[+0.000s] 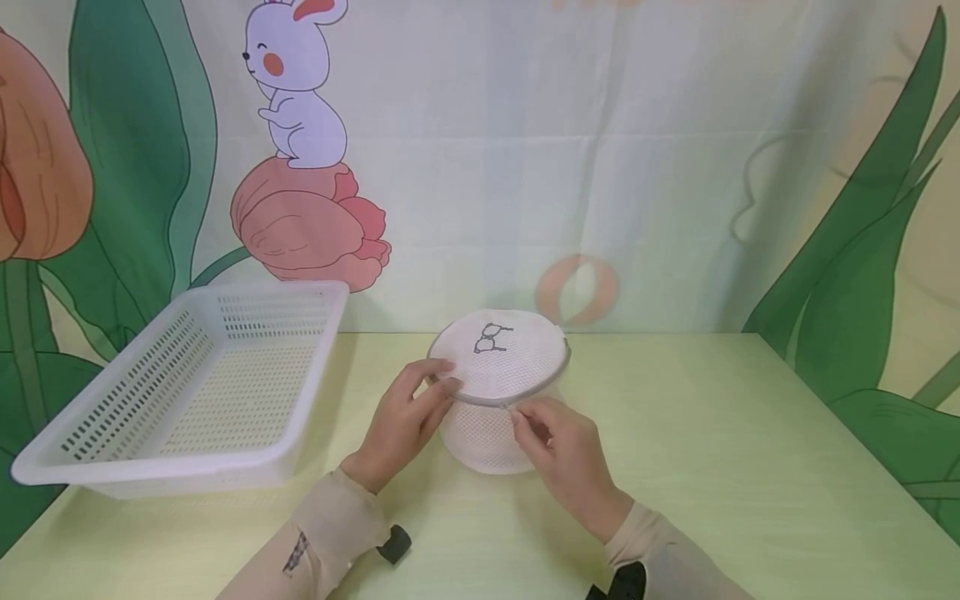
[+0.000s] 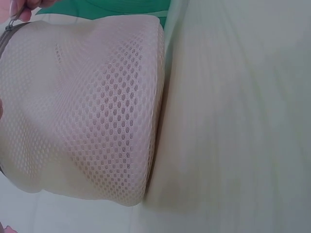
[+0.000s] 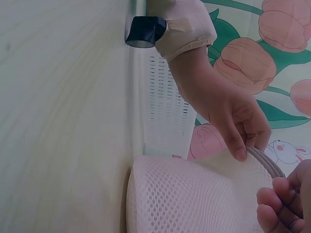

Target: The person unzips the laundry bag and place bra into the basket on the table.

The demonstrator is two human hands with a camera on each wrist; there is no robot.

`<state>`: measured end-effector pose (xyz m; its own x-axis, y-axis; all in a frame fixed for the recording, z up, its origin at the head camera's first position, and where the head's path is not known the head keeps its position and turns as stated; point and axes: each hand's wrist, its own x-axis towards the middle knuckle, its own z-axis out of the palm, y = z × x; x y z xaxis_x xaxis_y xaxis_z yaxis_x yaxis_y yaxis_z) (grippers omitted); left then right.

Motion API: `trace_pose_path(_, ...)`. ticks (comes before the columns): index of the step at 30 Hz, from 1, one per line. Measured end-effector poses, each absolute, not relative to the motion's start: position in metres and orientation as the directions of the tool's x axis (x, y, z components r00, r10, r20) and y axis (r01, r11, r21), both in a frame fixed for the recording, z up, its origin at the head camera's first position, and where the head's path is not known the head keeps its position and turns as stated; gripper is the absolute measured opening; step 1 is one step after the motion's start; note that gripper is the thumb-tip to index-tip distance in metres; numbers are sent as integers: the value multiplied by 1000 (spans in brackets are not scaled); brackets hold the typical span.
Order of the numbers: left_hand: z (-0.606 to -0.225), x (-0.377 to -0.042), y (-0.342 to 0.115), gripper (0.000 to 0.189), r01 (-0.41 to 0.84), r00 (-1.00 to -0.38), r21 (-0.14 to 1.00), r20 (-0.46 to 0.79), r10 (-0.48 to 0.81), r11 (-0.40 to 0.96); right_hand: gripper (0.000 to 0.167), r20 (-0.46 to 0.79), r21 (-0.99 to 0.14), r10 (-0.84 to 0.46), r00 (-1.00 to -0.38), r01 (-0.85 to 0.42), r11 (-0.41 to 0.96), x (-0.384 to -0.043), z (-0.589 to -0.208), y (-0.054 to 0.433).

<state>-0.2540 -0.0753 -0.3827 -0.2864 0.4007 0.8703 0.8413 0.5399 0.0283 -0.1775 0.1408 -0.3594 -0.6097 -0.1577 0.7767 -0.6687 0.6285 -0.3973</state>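
While a printed backdrop [image 1: 480, 167] is hanging behind with its green leaves, orange flowers and a white rabbit [image 1: 311, 125], a pale yellow-green table [image 1: 750, 467] is extending before it. On the left side of this table, a white plastic basket [image 1: 165, 467] is standing, rectangular in shape and having rows of slots in its walls. Near the middle, to the right of the basket and apart from it, a white mesh bag [image 1: 487, 437] is standing upright, its soft round side showing a honeycomb texture. Its round top [image 1: 525, 362] is facing upward and tilting slightly toward the person, and a grey zipper [image 1: 551, 387] is running around its edge. From beige sleeves, both arms are reaching inward to this bag. The right hand [image 1: 566, 450] is bending its fingers at the near edge and pinching the zipper pull [image 2: 10, 24], which is metallic. The left hand [image 1: 401, 421] is grasping the left edge of the top between thumb and fingers. On the top, a dark line drawing [image 1: 491, 337] is showing two rounded shapes with straps
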Motion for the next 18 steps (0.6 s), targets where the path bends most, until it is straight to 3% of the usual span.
trace_pose_path(7, -384, -256, -77, 31, 838, -308, 50, 866, 395, 544, 7, 775, -401, -157, -613, -667, 628, -177, -358, 141)
trace_pose_path(18, -384, -256, -78, 31, 836, -315, 57, 865, 391, 546, 7, 777, -397, -154, -611, -664, 634, -178, -358, 142)
